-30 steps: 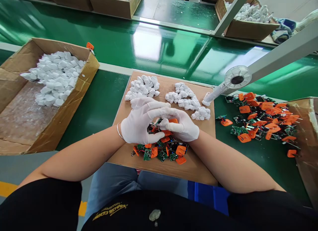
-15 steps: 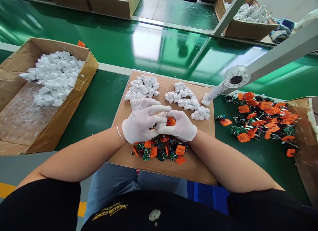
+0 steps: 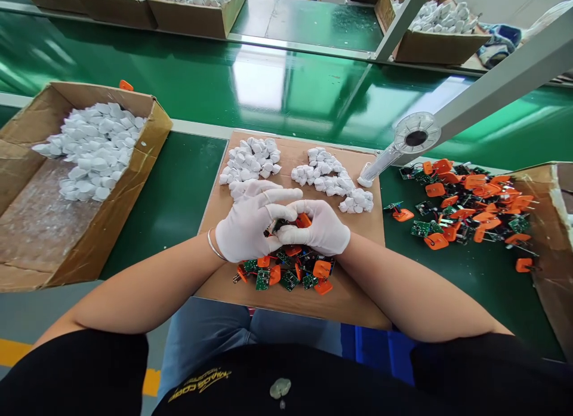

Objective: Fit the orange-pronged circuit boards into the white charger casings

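Note:
My gloved left hand and gloved right hand meet over the cardboard sheet. Between their fingertips is a circuit board assembly with an orange plastic part; my fingers cover most of it. Both hands are closed on it. Just below them lies a pile of green circuit boards with orange parts. Beyond my hands, small white plastic pieces sit in two groups, a left pile and a right pile.
A cardboard box of white pieces stands at left. More boards with orange parts lie at right beside another box. A clear plastic fan-like object is by the grey post. Boxes line the back shelf.
The view has shifted slightly. My left fingers have drawn in a little against the right fingertips, with the assembly still between both hands.

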`<state>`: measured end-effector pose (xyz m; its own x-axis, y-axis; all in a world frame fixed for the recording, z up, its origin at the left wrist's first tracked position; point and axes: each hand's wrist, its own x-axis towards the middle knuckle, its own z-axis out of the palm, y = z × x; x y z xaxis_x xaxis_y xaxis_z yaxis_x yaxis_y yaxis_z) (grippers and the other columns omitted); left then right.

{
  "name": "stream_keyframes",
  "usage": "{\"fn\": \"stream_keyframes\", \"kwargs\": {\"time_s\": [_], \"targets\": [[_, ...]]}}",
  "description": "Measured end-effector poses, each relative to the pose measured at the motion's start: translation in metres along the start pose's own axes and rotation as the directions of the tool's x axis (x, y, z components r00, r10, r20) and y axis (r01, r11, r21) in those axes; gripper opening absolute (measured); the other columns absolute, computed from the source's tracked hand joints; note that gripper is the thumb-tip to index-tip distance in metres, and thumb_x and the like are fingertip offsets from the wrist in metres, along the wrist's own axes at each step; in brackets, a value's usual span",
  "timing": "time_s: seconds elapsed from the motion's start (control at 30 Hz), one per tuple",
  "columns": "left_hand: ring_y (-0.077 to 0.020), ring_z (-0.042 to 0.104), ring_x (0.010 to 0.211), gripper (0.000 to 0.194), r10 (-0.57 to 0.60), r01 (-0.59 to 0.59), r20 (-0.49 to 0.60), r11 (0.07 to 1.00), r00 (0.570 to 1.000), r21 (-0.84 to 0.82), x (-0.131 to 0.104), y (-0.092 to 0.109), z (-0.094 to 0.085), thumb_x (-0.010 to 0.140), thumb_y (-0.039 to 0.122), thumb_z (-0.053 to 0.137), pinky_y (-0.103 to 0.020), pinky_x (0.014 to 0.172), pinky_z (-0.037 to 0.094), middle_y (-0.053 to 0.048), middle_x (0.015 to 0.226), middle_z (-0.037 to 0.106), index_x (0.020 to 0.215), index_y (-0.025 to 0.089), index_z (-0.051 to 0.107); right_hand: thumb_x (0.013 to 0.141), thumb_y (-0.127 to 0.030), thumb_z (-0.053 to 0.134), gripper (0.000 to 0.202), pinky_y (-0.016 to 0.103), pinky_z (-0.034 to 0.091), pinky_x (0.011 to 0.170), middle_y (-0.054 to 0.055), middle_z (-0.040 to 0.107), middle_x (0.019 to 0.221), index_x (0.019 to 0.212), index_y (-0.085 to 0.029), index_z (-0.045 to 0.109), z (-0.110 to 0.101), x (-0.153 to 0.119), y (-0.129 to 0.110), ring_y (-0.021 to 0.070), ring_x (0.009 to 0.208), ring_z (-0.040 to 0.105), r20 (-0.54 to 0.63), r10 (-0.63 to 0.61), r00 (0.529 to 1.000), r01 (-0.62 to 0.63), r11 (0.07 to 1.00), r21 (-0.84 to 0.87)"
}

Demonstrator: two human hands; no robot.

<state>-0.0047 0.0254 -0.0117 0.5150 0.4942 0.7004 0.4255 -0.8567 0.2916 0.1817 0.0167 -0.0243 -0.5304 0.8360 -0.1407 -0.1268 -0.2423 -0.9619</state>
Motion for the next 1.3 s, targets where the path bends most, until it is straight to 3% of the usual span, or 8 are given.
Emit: {"fn": "stream_keyframes", "kwargs": {"time_s": [0.1, 0.2, 0.3, 0.47, 0.73, 0.9, 1.13, 1.3], "targets": [[-0.0237, 0.065, 0.108, 0.026, -0.054, 0.052, -0.048, 0.998, 0.997, -0.031, -0.002, -0.001, -0.001, 0.077, 0.027, 0.082, -0.047, 0.094, 0.051, -0.005, 0.118, 0.074, 0.089, 0.024, 0.059, 0.063, -0.031, 0.092, 0.034, 0.034, 0.055, 0.078, 0.003, 0.073, 0.083, 0.083, -0.015, 0.070, -0.002, 0.000, 0.001, 0.0167, 0.076, 0.066, -0.023, -0.014, 1.000, 0.014, 1.000, 0.016], [-0.0208, 0.066, 0.106, 0.027, -0.069, 0.060, -0.054, 0.985, 0.996, -0.160, -0.003, -0.004, -0.005, 0.078, 0.027, 0.084, -0.044, 0.095, 0.052, -0.003, 0.114, 0.074, 0.091, 0.026, 0.061, 0.061, -0.036, 0.093, 0.041, 0.034, 0.054, 0.081, 0.004, 0.072, 0.086, 0.089, -0.016, 0.070, -0.005, 0.002, -0.002, 0.0180, 0.082, 0.066, 0.085, -0.029, 0.996, 0.015, 0.988, 0.154], [-0.0221, 0.066, 0.108, 0.030, -0.079, 0.081, 0.020, 0.950, 0.997, -0.300, -0.002, -0.008, -0.010, 0.080, 0.033, 0.083, -0.046, 0.098, 0.053, -0.006, 0.119, 0.073, 0.104, 0.028, 0.066, 0.063, -0.047, 0.089, 0.045, 0.040, 0.055, 0.087, 0.006, 0.072, 0.087, 0.090, -0.017, 0.069, -0.008, 0.004, -0.008, 0.0222, 0.087, 0.068, 0.209, 0.020, 0.978, -0.087, 0.944, 0.318], [-0.0238, 0.069, 0.108, 0.033, 0.046, -0.002, 0.093, 0.905, 0.995, -0.425, 0.004, -0.004, -0.014, 0.090, 0.033, 0.069, -0.047, 0.097, 0.054, -0.011, 0.120, 0.073, 0.122, 0.027, 0.062, 0.060, -0.038, 0.093, 0.039, 0.039, 0.057, 0.085, 0.003, 0.069, 0.075, 0.075, -0.018, 0.063, -0.008, 0.004, -0.015, 0.0206, 0.081, 0.068, 0.304, -0.009, 0.953, -0.102, 0.932, 0.347], [-0.0226, 0.069, 0.096, 0.043, 0.221, -0.224, -0.095, 0.974, 0.971, -0.024, 0.009, 0.003, -0.013, 0.078, 0.042, 0.083, -0.039, 0.082, 0.056, -0.004, 0.094, 0.079, 0.109, 0.021, 0.062, 0.066, -0.026, 0.093, 0.040, 0.030, 0.057, 0.068, -0.001, 0.065, 0.068, 0.073, -0.016, 0.054, -0.006, 0.002, -0.002, 0.0139, 0.067, 0.066, 0.303, -0.012, 0.953, -0.118, 0.906, 0.406], [-0.0199, 0.069, 0.092, 0.039, 0.296, -0.305, -0.088, 0.945, 0.951, -0.120, 0.013, 0.000, -0.012, 0.083, 0.045, 0.080, -0.038, 0.081, 0.056, -0.003, 0.092, 0.080, 0.108, 0.020, 0.062, 0.064, -0.029, 0.093, 0.043, 0.029, 0.056, 0.066, 0.000, 0.066, 0.066, 0.069, -0.018, 0.052, -0.006, 0.001, -0.003, 0.0148, 0.066, 0.065, 0.392, -0.050, 0.919, -0.131, 0.897, 0.421], [-0.0267, 0.068, 0.111, 0.058, 0.139, -0.128, 0.019, 0.951, 0.990, -0.281, 0.008, 0.003, -0.013, 0.089, 0.046, 0.069, -0.045, 0.094, 0.055, -0.015, 0.118, 0.074, 0.138, 0.018, 0.054, 0.056, -0.025, 0.097, 0.051, 0.037, 0.058, 0.079, -0.001, 0.066, 0.067, 0.064, -0.020, 0.047, -0.006, 0.002, -0.009, 0.0190, 0.074, 0.068, 0.279, -0.051, 0.959, -0.064, 0.920, 0.387], [-0.0248, 0.067, 0.110, 0.061, 0.193, -0.188, 0.021, 0.969, 0.981, -0.162, 0.005, -0.004, -0.017, 0.086, 0.053, 0.073, -0.040, 0.096, 0.052, -0.008, 0.113, 0.077, 0.138, 0.027, 0.056, 0.056, -0.018, 0.097, 0.051, 0.034, 0.059, 0.069, -0.001, 0.069, 0.069, 0.064, -0.018, 0.047, -0.004, 0.002, -0.004, 0.0190, 0.072, 0.071, 0.183, -0.079, 0.980, -0.016, 0.885, 0.465]]}}
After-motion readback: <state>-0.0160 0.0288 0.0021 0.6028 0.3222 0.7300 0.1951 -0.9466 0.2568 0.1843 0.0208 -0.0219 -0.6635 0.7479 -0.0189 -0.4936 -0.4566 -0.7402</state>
